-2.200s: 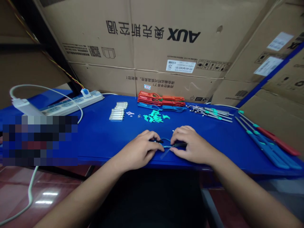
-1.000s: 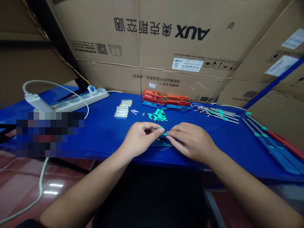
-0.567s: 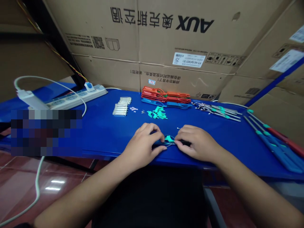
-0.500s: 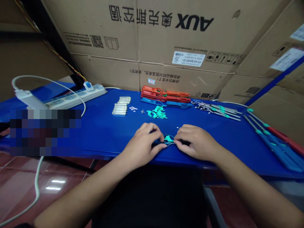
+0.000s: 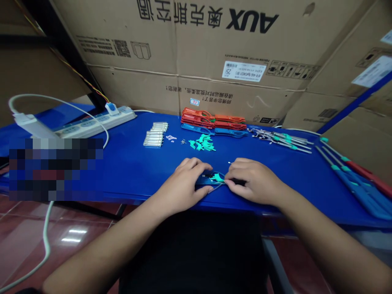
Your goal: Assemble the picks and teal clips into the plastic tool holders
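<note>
A blue plastic casing (image 5: 204, 180) lies at the front of the table between my hands. My left hand (image 5: 183, 185) spans its left part, thumb along the near edge and forefinger along the far edge. Inside the casing are a small dark part and a green plastic piece (image 5: 217, 177). My right hand (image 5: 255, 181) pinches the right end of that green piece with thumb and forefinger. Under its curled fingers shows a black item (image 5: 239, 182), mostly hidden. A small white tip (image 5: 230, 163) pokes out beyond the right knuckles.
Behind my hands lie loose green pieces (image 5: 203, 143), clear-cased parts (image 5: 153, 138), tiny pink bits (image 5: 170, 138) and stacked red and blue casings (image 5: 199, 118). Metal rods with wires (image 5: 290, 141) and long blue-handled pieces (image 5: 358, 185) lie right. A power strip (image 5: 92, 122) sits left; a carton (image 5: 199, 53) backs the table.
My left thumb and forefinger have spread apart, showing more of the blue casing and the dark part. My right hand keeps nearly the same place. The view has shifted slightly.
</note>
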Demonstrator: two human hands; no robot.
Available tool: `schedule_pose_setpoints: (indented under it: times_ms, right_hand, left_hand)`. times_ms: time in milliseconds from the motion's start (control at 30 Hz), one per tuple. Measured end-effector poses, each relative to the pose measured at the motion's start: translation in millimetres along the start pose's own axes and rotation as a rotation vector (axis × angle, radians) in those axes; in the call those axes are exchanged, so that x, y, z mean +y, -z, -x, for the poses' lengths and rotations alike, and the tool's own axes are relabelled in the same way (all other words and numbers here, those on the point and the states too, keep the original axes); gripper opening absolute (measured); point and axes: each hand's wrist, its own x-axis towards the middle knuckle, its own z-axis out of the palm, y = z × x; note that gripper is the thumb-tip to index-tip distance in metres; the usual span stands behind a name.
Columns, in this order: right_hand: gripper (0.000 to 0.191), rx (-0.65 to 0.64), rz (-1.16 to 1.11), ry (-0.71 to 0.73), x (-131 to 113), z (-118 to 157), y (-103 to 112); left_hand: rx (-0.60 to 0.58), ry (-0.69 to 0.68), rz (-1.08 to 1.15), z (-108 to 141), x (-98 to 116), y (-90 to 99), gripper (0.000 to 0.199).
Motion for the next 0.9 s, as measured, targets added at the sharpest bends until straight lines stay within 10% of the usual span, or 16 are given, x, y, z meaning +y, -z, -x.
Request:
schedule_pose_setpoints:
  times_ms: [533,900]
  right_hand:
    - [0.015,-0.15,-0.322,-0.124,17,-11,2]
    - [0.019,-0.183,0.227,-0.127,-20,-10,7]
  left_hand:
    - [-0.076,-0.079,0.038,-3,0,3.2,0.021]
    - [-0.051,-0.121,0.06,-2,-1,2.6,0.018]
